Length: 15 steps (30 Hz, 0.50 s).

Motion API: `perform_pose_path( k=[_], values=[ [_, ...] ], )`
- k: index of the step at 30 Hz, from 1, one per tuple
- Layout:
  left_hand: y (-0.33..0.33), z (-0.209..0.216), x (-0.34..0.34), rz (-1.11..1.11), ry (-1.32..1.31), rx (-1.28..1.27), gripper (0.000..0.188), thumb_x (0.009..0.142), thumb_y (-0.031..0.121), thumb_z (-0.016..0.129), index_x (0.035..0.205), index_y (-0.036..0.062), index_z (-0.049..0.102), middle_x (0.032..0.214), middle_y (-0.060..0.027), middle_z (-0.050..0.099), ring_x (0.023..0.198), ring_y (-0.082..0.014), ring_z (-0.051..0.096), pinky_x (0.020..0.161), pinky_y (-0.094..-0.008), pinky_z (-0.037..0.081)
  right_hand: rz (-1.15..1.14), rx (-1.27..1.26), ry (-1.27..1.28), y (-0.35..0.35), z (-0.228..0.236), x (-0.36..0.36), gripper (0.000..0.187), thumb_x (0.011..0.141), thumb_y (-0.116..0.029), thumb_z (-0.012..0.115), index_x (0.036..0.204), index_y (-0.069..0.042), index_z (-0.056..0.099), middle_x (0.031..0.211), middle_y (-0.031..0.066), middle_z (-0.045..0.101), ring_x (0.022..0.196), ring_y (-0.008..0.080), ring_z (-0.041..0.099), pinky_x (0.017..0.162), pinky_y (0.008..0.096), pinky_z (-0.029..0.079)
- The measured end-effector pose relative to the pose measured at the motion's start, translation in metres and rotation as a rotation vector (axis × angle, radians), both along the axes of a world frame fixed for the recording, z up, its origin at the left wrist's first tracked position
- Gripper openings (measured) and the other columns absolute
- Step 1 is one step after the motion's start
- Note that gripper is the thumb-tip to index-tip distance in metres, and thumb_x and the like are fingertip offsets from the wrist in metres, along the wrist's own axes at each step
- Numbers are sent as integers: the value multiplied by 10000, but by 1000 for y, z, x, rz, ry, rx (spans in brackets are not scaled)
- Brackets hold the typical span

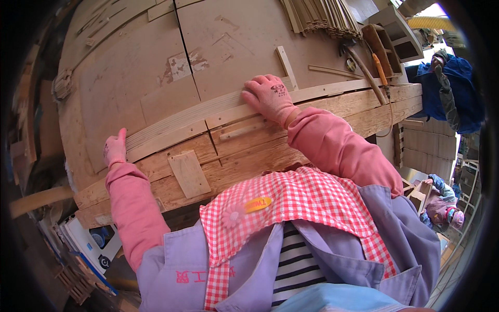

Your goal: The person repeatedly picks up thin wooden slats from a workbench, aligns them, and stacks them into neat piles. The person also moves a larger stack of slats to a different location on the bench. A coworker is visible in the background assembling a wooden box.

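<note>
From above, the person stood at the workbench [156,78] squaring a bundle of thin wood strips [182,122] along its front edge. The left hand [115,148] pressed flat against the bundle's left end; the right hand [270,96] lay spread open on top, gripping nothing. The bundle's long axis ran left to right. Next likely called for an even push.

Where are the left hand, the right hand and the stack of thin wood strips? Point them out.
left hand [115,148], head view, back of the glove.
right hand [268,95], head view, back of the glove.
stack of thin wood strips [176,120], head view, top strip between the hands.
</note>
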<state>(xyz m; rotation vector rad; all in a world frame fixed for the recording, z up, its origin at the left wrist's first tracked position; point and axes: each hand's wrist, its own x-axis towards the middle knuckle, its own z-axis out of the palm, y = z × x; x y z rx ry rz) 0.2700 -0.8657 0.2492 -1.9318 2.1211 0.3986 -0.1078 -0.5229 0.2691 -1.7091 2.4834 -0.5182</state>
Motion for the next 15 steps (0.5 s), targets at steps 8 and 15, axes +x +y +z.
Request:
perform_pose_path(
  k=[8,15],
  values=[
    [1,-12,-3,-44,113,-69,665,933,618,451,1074,40,747,1151,-263,675,1145,-457,617,954,-540,471,-8,26,-43,-1,2,-2,331,952,-335,615,1135,-71,693,1136,143,680,1097,356,602,997,460,452],
    [-8,-10,14,195,493,240,591,947,575,505,961,16,696,878,-178,691,815,-304,674,797,-420,502,17,-20,-13,-2,1,0,288,959,-337,600,1112,-118,707,1130,101,681,1126,342,595,1006,450,443]
  ],
)
